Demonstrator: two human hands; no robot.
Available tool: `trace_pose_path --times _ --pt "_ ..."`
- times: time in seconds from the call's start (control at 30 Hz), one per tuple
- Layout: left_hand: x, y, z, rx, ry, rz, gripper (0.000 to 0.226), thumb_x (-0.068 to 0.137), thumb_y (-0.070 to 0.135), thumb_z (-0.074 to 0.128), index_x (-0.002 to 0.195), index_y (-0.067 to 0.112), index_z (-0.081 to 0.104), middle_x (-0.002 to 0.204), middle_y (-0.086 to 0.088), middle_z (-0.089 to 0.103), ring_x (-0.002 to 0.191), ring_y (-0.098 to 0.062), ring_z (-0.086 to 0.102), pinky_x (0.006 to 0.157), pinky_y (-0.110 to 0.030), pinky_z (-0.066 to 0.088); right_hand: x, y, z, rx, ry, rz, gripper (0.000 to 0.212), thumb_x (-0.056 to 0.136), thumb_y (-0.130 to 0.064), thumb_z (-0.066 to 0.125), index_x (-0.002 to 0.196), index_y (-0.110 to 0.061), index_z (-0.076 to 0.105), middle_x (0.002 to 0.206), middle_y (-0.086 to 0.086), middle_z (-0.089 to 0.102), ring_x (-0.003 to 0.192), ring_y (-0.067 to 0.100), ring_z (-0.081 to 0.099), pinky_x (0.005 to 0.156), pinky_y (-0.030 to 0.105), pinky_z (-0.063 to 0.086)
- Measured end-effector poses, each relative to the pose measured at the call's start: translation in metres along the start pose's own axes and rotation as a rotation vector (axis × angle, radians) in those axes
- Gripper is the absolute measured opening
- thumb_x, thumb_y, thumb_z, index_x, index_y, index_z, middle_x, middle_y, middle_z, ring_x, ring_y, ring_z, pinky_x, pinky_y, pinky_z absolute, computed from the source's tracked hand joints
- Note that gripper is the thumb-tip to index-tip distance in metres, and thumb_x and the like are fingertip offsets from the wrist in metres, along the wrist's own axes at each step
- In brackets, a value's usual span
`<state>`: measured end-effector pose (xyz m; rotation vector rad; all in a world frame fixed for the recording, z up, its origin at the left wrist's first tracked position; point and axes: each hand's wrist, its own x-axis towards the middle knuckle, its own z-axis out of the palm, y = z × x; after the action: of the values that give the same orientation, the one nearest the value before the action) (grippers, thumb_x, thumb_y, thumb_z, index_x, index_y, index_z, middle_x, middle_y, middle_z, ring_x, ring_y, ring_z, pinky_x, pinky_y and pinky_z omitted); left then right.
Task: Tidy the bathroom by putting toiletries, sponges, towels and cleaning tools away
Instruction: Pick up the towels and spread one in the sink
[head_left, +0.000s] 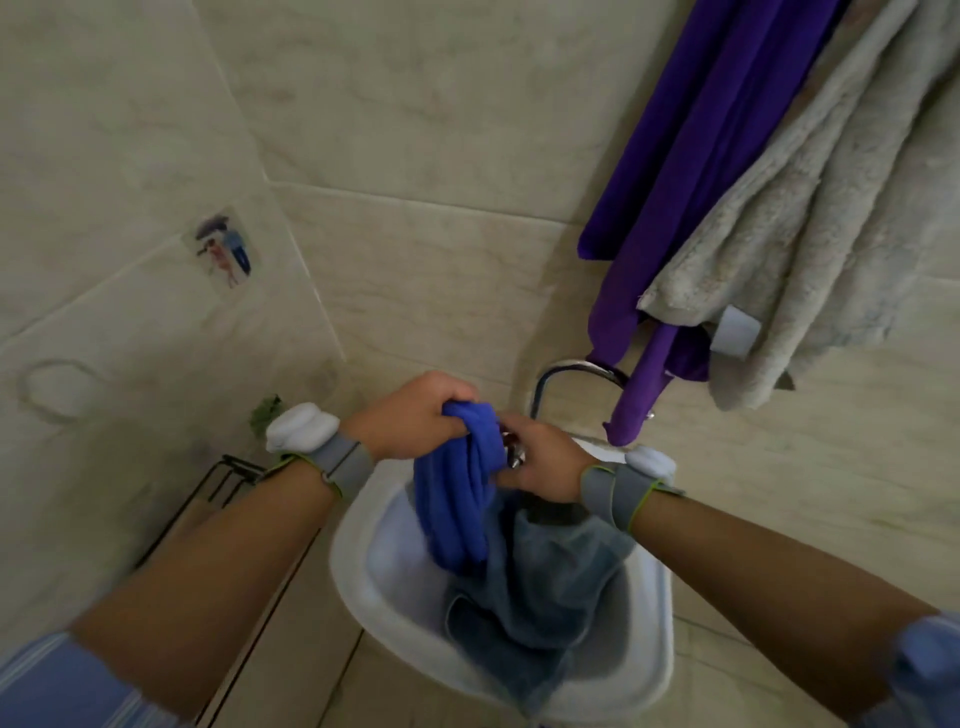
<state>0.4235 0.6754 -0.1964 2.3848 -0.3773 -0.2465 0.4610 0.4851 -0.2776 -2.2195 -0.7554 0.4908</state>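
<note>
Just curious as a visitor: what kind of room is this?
Most likely a bathroom: a small white ceramic washbasin with a curved chrome tap, pale marbled wall tiles, and a shaggy grey towel hanging up.

Left sleeve (62, 680) pale blue with fine stripes, ending above the bare forearm, right sleeve (919, 670) same cloth, left wrist strap (340, 462) grey with yellow-green edging, left pod (301, 426) white and rounded on that strap, right wrist strap (613, 493) and right pod (649, 460) of matching make, left hand (415, 415) and right hand (540, 465) bare.
</note>
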Motion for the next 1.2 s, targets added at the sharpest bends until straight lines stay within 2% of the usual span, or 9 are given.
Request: trace_pose_path --times 0.2,0.37,0.47,0.57,0.73,0.83,0.97,1.03,1.2 --pt "0.011 0.058 -0.040 -0.085 0.019 0.091 0.022 0.079 -0.012 0.059 0.079 0.009 0.064 0.075 -0.008 0.063 0.072 -0.011 0.056 0.065 -0.026 0.044 -0.030 -0.027 -0.043 0.261 0.127 0.019 0.018 0.077 -0.005 0.075 0.091 0.001 0.066 0.083 0.003 0.060 0.079 0.011 0.053 0.072 0.036 0.050" --pt "0.029 0.121 -0.072 -0.143 0.082 0.203 0.031 0.079 -0.014 0.062 0.075 0.017 0.063 0.069 0.004 0.063 0.063 0.004 0.053 0.059 -0.013 0.043 -0.074 -0.054 -0.119 0.325 0.372 -0.015 0.020 0.078 0.002 0.068 0.097 0.008 0.063 0.091 0.016 0.067 0.083 0.016 0.058 0.081 0.045 0.052" --pt "0.037 0.149 -0.088 -0.216 0.104 0.225 0.034 0.079 -0.016 0.061 0.080 0.018 0.065 0.068 0.010 0.070 0.065 0.002 0.059 0.064 -0.011 0.048 -0.097 -0.067 -0.154 0.343 0.467 -0.076 0.017 0.078 0.004 0.067 0.088 0.009 0.054 0.081 0.014 0.056 0.078 0.018 0.052 0.070 0.040 0.046" --pt "0.047 0.185 -0.096 -0.297 0.119 0.261 0.032 0.079 -0.014 0.064 0.085 0.018 0.065 0.078 0.000 0.072 0.072 -0.007 0.063 0.071 -0.017 0.053 -0.127 -0.078 -0.190 0.345 0.536 -0.129 0.018 0.078 0.008 0.067 0.086 -0.005 0.057 0.078 0.006 0.058 0.075 0.015 0.054 0.070 0.034 0.046" --pt "0.065 0.256 -0.084 -0.369 0.074 0.378 0.029 0.079 -0.015 0.063 0.089 0.012 0.059 0.083 -0.015 0.067 0.078 -0.019 0.061 0.071 -0.022 0.054 -0.157 -0.093 -0.232 0.336 0.546 -0.189 0.018 0.087 0.003 0.060 0.106 0.005 0.061 0.099 0.024 0.067 0.089 0.018 0.058 0.083 0.044 0.050" --pt "0.076 0.290 -0.085 -0.378 0.002 0.398 0.035 0.078 -0.020 0.059 0.092 0.011 0.056 0.079 -0.014 0.063 0.070 -0.017 0.061 0.065 -0.021 0.054 -0.174 -0.088 -0.260 0.365 0.590 -0.132 0.020 0.093 -0.001 0.050 0.103 0.008 0.065 0.095 0.015 0.067 0.087 0.020 0.059 0.081 0.038 0.049" --pt "0.088 0.322 -0.087 -0.282 -0.028 0.411 0.040 0.077 -0.026 0.054 0.087 0.012 0.055 0.080 -0.015 0.057 0.065 -0.017 0.056 0.061 -0.021 0.048 -0.196 -0.078 -0.297 0.312 0.654 -0.060 0.017 0.088 0.000 0.051 0.091 -0.003 0.067 0.086 0.008 0.066 0.080 0.017 0.060 0.075 0.032 0.048" --pt "0.094 0.341 -0.083 -0.196 0.046 0.439 0.038 0.075 -0.024 0.058 0.080 0.014 0.055 0.077 -0.014 0.053 0.064 -0.015 0.050 0.061 -0.021 0.044 -0.200 -0.081 -0.308 0.373 0.631 -0.129 0.024 0.087 0.005 0.054 0.098 -0.011 0.067 0.095 0.012 0.071 0.084 0.018 0.065 0.080 0.032 0.053" --pt "0.109 0.368 -0.077 -0.074 0.140 0.406 0.036 0.072 -0.018 0.066 0.077 0.014 0.051 0.083 -0.017 0.050 0.077 -0.023 0.045 0.069 -0.032 0.040 -0.205 -0.085 -0.336 0.357 0.769 -0.149 0.018 0.087 0.002 0.054 0.089 -0.005 0.071 0.087 0.014 0.069 0.082 0.024 0.064 0.081 0.040 0.055"
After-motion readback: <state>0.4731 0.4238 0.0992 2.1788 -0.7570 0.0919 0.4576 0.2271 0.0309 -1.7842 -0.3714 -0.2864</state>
